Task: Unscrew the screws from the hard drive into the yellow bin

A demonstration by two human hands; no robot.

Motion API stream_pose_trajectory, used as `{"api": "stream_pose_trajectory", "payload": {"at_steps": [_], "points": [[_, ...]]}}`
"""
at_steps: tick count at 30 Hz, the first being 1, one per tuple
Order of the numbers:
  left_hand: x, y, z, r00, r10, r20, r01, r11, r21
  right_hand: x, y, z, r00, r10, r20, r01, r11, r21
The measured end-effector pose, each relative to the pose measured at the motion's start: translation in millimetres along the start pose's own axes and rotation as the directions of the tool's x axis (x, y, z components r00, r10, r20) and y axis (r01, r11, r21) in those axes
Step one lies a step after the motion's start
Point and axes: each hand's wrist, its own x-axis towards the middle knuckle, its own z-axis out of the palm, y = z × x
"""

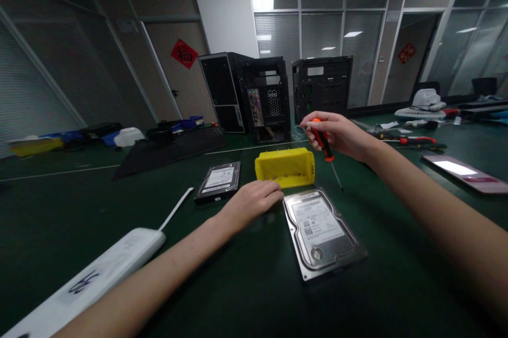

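Note:
My right hand (329, 134) is closed round the red-and-black handle of a screwdriver (324, 145), its metal shaft slanting down over the table. Whether the thumb and forefinger also pinch something small cannot be made out. My left hand (256, 199) rests low in front of a yellow plastic bin (283, 167), fingers bent and together, their tips partly hidden at a corner of a silver hard drive (317, 227). That drive lies label up near me. Left of the bin sits a second hard drive (219, 180). Small bits, too tiny to name, lie in the bin.
A white power strip (95, 274) and its cable lie at the left. Computer cases (262, 97) stand behind the bin, one more (323, 84) to their right. Pliers (413, 140) and a phone (464, 171) lie at the right, a black mat (170, 150) at the back left.

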Motion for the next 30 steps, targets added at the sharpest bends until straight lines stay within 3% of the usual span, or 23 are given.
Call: {"api": "stream_pose_trajectory", "payload": {"at_steps": [5,10,16,24,27,30], "points": [[-2.7,1.1,2.8,1.000,-0.010,-0.007,0.010,1.000,-0.028,-1.7,1.1,0.7,1.000,-0.007,0.003,0.007,1.000,0.002],[-9.8,5.6,5.2,0.989,-0.147,0.002,0.143,0.961,-0.236,-2.1,2.0,-0.1,1.000,0.001,0.009,-0.001,1.000,0.000],[-13.8,17.9,3.7,0.937,-0.350,0.013,0.306,0.801,-0.515,-1.2,2.1,-0.2,1.000,0.003,0.010,-0.003,1.000,-0.004],[-9.4,23.6,5.2,0.855,-0.517,0.049,0.421,0.634,-0.649,-1.6,2.0,4.1,1.000,-0.005,-0.003,0.005,1.000,0.000],[-8.0,22.7,8.4,0.827,-0.541,0.152,0.482,0.543,-0.687,3.2,5.5,14.3,0.990,-0.102,-0.092,0.107,0.993,0.051],[-8.3,19.1,13.3,0.832,-0.502,0.237,0.489,0.462,-0.739,13.0,15.5,30.7,0.960,-0.211,-0.184,0.233,0.966,0.109]]}}
